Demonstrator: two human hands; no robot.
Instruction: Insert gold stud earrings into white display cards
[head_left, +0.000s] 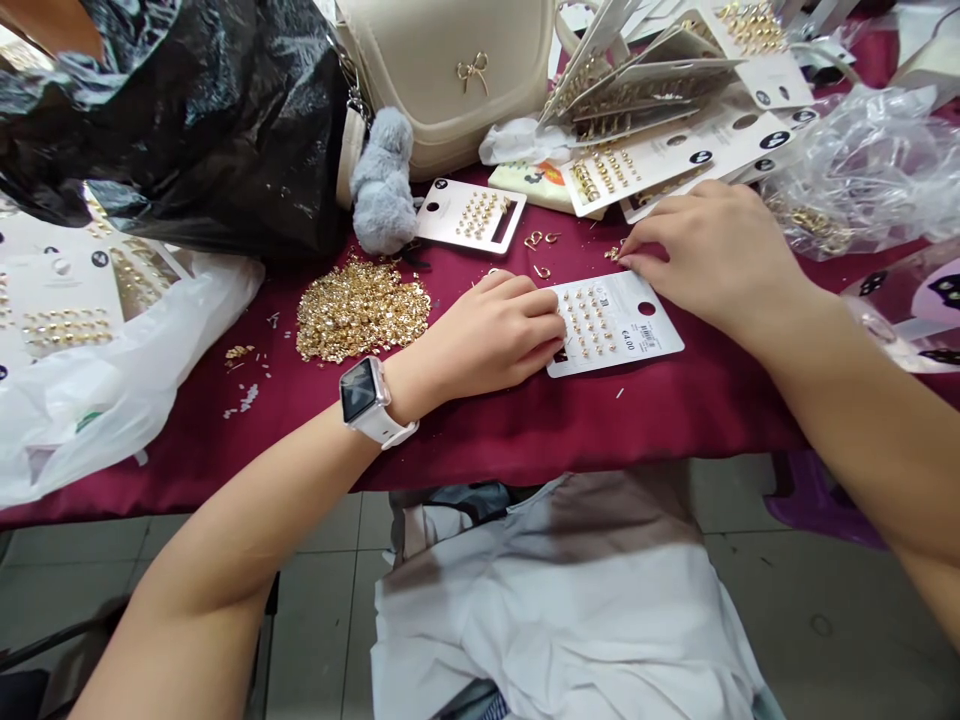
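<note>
A white earring card [634,325] with rows of gold studs and a price label lies on the dark red cloth [525,420]. My left hand [495,335], with a white watch at the wrist, rests on the card's left edge, fingers curled and pressing it down. My right hand [712,250] is at the card's upper edge, fingertips pinched over a small gold piece [613,253] that is too small to name. A few loose gold hoops [538,240] lie just beyond the card.
A heap of gold earring parts [360,308] lies left of my left hand. Another card [471,214], a grey fluffy charm [382,180], a cream bag [450,70], a stack of cards [675,120], black bag [210,120] and clear plastic bags [862,170] crowd the back.
</note>
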